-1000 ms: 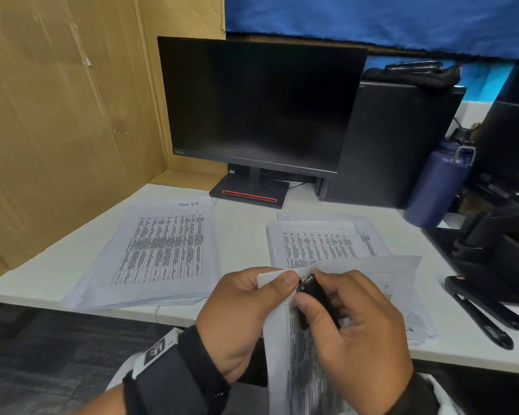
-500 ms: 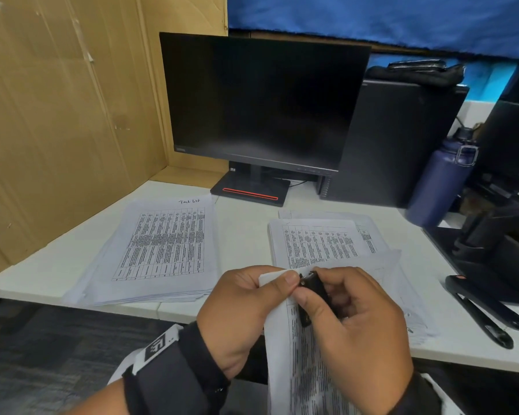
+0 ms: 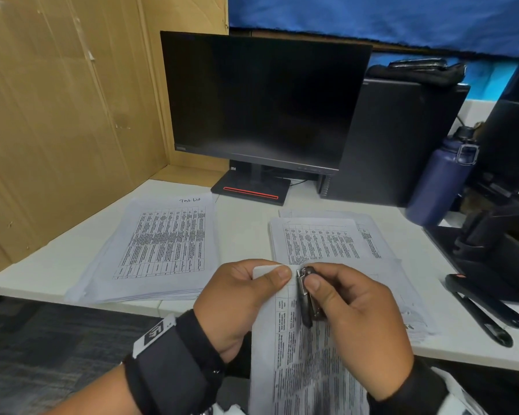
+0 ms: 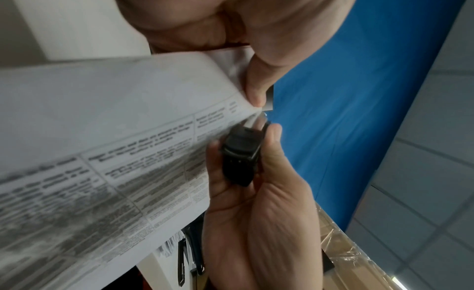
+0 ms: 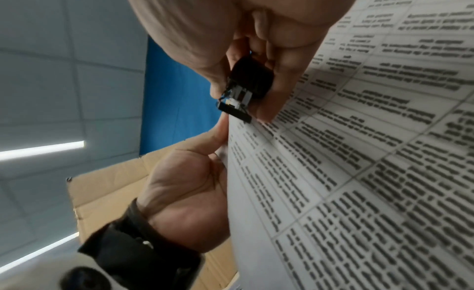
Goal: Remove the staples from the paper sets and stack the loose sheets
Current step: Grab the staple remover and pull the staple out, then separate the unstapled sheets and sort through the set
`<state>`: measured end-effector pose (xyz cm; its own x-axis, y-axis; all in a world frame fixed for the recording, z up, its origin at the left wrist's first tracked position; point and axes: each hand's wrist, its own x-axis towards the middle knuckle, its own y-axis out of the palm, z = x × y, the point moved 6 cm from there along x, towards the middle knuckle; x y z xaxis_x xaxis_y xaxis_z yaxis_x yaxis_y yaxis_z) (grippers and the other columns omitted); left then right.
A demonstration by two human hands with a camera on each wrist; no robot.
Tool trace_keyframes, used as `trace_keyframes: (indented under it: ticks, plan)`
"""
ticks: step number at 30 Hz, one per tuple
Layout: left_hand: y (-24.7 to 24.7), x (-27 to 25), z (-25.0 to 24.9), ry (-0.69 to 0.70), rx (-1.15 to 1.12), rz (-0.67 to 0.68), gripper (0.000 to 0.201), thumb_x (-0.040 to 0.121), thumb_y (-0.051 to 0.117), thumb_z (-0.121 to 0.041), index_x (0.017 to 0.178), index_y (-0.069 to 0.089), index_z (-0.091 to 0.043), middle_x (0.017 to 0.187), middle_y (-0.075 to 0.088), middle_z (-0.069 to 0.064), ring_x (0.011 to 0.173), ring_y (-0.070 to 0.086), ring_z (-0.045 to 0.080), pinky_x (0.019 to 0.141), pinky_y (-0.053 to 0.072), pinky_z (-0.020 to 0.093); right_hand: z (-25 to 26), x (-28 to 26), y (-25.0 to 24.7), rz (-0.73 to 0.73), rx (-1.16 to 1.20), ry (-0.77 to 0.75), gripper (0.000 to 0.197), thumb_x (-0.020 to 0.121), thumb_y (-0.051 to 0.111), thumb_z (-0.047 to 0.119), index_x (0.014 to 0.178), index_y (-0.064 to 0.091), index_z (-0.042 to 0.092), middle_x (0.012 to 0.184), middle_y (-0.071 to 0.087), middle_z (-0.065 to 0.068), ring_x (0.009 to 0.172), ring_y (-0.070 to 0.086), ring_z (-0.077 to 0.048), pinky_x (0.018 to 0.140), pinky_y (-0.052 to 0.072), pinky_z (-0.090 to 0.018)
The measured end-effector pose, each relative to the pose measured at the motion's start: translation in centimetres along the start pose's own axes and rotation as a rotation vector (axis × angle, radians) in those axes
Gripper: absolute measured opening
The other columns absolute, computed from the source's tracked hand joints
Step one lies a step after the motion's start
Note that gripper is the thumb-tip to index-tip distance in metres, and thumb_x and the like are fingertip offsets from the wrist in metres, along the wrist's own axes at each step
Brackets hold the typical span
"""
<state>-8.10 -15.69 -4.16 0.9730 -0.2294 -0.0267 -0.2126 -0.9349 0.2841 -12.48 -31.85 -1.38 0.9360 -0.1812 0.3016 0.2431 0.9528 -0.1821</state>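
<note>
I hold a stapled paper set printed with tables upright in front of the desk edge. My left hand pinches its top left corner between thumb and fingers. My right hand grips a small black staple remover, whose metal jaws sit at the top edge of the set right beside my left thumb. The staple itself is hidden. The remover shows again in the wrist views. One pile of sheets lies on the left of the white desk, another pile on the right.
A dark monitor stands at the back, with a black computer case and a blue bottle to its right. Black tools lie near the right desk edge. A cardboard wall closes the left side.
The remover has shifted slightly along the top corner of the set, and its metal jaws now show more plainly. Both hands have stayed almost where they were.
</note>
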Motion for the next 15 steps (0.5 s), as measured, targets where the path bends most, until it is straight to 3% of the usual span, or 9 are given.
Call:
trace_keyframes:
  ticks: [3,6,8,11,13,15]
  plan:
    - [-0.4,0.3,0.8,-0.054,0.003,-0.021,0.012,0.090,0.070,-0.007,0.094,0.078,0.001,0.097,0.076,0.029,0.086,0.072,0.035,0.087,0.058,0.048,-1.2,0.3,0.7,0.064,0.149,0.191,0.019,0.093,0.067,0.013,0.084,0.081,0.022,0.073,0.076,-0.008,0.064,0.070,-0.021,0.065,0.062,-0.037]
    - [-0.6,0.4,1.9,-0.110,0.025,-0.043,0.014,0.093,0.069,-0.006,0.099,0.076,0.004,0.104,0.074,0.033,0.092,0.072,0.040,0.094,0.056,0.055,-2.3,0.4,0.9,0.099,0.195,0.304,0.018,0.093,0.068,0.013,0.084,0.080,0.021,0.072,0.074,-0.010,0.063,0.068,-0.023,0.061,0.062,-0.038]
    - [-0.8,0.6,2.5,-0.138,0.040,-0.064,0.012,0.094,0.069,-0.007,0.097,0.076,0.002,0.101,0.075,0.032,0.091,0.072,0.041,0.092,0.056,0.057,-2.5,0.5,0.6,0.104,0.028,0.213,0.012,0.089,0.073,0.018,0.084,0.079,0.027,0.077,0.075,-0.001,0.069,0.070,-0.016,0.070,0.062,-0.038]
    - [-1.5,1.0,2.8,-0.165,0.059,-0.113,0.013,0.096,0.068,-0.010,0.097,0.076,0.000,0.098,0.076,0.030,0.090,0.074,0.044,0.089,0.058,0.058,-0.9,0.3,0.1,0.091,-0.406,-0.081,0.006,0.083,0.077,0.032,0.088,0.074,0.034,0.083,0.069,0.016,0.081,0.065,-0.001,0.076,0.053,-0.019]
    - [-2.1,1.3,2.7,-0.156,0.068,-0.149,0.015,0.097,0.067,-0.012,0.099,0.076,-0.001,0.098,0.078,0.026,0.090,0.076,0.042,0.086,0.060,0.051,0.4,0.4,-0.5,0.064,-0.584,-0.231,0.012,0.083,0.075,0.037,0.094,0.070,0.036,0.087,0.063,0.021,0.086,0.060,0.005,0.076,0.046,-0.011]
    - [-2.8,1.5,2.5,-0.145,0.073,-0.179,0.015,0.097,0.067,-0.013,0.095,0.077,-0.003,0.096,0.079,0.024,0.085,0.077,0.037,0.081,0.061,0.044,1.0,1.2,-2.1,-0.025,-0.622,-0.269,0.019,0.084,0.075,0.036,0.102,0.067,0.036,0.093,0.063,0.021,0.086,0.060,0.005,0.077,0.046,-0.014]
